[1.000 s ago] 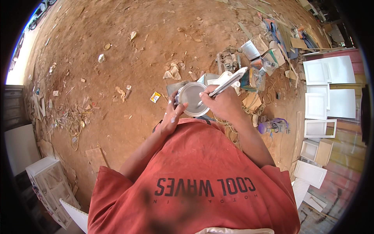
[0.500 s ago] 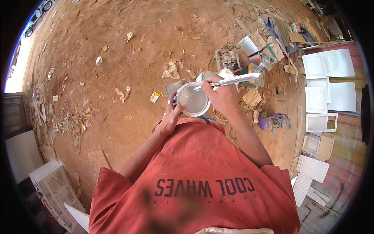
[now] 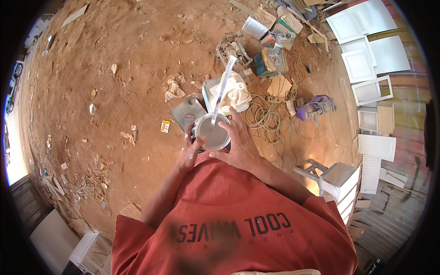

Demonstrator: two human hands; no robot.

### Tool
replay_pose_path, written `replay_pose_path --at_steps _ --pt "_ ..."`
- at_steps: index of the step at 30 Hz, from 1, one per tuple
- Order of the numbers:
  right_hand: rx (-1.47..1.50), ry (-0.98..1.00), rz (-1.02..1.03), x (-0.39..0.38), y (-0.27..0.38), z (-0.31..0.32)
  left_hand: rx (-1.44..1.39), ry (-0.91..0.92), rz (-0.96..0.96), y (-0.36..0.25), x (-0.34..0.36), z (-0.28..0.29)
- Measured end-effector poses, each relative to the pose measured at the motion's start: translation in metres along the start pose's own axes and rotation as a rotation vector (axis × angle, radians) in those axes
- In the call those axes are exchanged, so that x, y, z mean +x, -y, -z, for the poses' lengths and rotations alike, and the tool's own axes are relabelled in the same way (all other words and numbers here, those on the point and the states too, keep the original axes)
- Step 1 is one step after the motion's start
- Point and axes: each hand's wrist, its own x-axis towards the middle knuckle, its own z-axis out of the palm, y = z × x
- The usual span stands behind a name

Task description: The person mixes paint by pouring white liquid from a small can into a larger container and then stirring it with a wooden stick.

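A round clear plastic tub [image 3: 205,145] with pale grey-white stuff in it is in front of my red shirt. My left hand [image 3: 189,152] is closed round its left side, white smears on the fingers, the thumb over the rim. From the right, my right hand [image 3: 242,145] grips the tub with spread fingers, thumb at the near side and a fingertip over the rim. A long white-coated stick [image 3: 223,87] leans up out of the tub toward the far side, and neither hand holds it. The tub's underside is hidden.
Beyond the tub lie a flat grey metal can [image 3: 189,112] and an open container with white cloth [image 3: 236,89]. Coiled hose [image 3: 268,117], a machine [image 3: 229,48] and a purple-topped spray cup [image 3: 305,112] are to the right. White cabinet panels [image 3: 362,66] line the right wall.
My right hand has let go of the stick and moved onto the tub's right side. The stick now leans more upright in the picture. The whole view has turned and shifted.
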Motion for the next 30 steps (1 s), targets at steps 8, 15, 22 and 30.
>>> replay_pose_path --at_steps 8,15,22,30 --pt "-0.252 0.228 -0.278 -0.002 -0.074 0.056 0.237 0.181 0.215 0.021 0.077 -0.086" --pt "-0.297 0.126 -0.302 -0.014 -0.174 0.097 0.492 0.101 -0.023 0.066 0.138 -0.145" --pt "-0.324 0.122 -0.284 -0.002 -0.288 0.086 1.101 -0.582 -0.343 0.039 0.175 -0.179" --pt "-0.319 0.323 -0.3 0.051 -0.364 0.015 1.104 -0.703 -0.435 0.038 0.224 -0.156"
